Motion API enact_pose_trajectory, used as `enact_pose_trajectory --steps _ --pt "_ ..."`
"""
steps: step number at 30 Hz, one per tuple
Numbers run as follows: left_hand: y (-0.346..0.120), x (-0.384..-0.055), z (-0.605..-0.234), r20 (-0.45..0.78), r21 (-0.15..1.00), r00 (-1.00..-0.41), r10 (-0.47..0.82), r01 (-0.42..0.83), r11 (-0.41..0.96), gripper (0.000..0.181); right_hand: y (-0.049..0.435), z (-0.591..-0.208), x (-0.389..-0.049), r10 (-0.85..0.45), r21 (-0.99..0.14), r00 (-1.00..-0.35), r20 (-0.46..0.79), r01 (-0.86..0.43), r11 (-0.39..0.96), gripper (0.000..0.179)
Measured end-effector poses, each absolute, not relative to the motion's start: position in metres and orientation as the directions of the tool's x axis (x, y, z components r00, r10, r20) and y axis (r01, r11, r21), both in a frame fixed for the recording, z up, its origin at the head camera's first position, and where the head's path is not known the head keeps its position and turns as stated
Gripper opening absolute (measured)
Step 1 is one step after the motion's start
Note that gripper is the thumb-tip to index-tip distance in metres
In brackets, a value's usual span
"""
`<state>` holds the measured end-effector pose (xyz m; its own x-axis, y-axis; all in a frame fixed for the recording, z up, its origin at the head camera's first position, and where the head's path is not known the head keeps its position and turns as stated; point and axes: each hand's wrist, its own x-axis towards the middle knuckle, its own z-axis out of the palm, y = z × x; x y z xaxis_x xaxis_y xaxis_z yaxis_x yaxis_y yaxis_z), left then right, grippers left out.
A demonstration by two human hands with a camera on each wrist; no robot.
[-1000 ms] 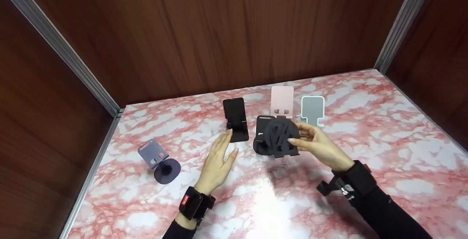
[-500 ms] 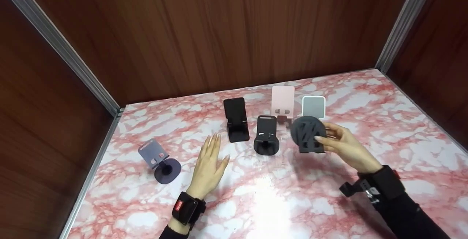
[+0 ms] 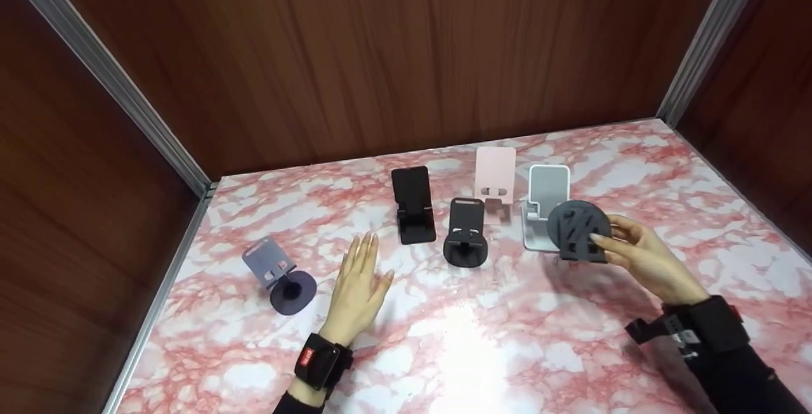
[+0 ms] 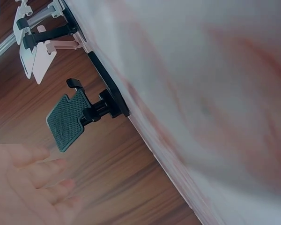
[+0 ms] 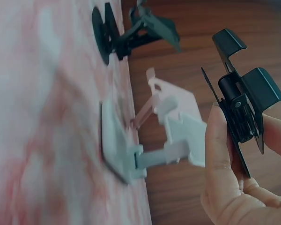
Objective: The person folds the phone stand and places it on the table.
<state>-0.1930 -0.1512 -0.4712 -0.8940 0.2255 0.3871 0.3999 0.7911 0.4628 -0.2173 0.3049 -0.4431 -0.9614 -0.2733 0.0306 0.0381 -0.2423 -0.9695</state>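
Shifted rightward since a second ago, a folded black stand (image 3: 578, 231) is pinched in the right hand (image 3: 653, 263); just left of that grip, a white-framed stand (image 3: 549, 182) could topple if brushed. The left hand (image 3: 354, 295), straight-fingered, holds nothing.

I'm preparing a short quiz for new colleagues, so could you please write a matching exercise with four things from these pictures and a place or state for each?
Column one:
1. left hand
2. folded phone stand
3. purple phone stand
4. pink phone stand

Column two:
A. pinched in the right hand
B. near the back of the table, just left of the white phone stand
C. fingers straight, holding nothing
D. standing farthest left

Pairs: 1-C, 2-A, 3-D, 4-B
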Motion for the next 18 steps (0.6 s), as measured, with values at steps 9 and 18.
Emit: enact_pose_trajectory --steps 9,18 --pt "-0.155 -0.192 -0.471 0.355 0.466 -0.912 0.204 0.362 0.807 0.066 0.336 -0.453 -0.226 -0.271 -0.956 -0.962 -0.027 0.104 -0.275 0.026" --pt "-0.156 -0.191 -0.471 0.347 0.452 -0.915 0.204 0.354 0.819 0.066 0.366 -0.456 -0.239 -0.268 -0.945 -0.958 -0.101 0.177 -0.275 0.028"
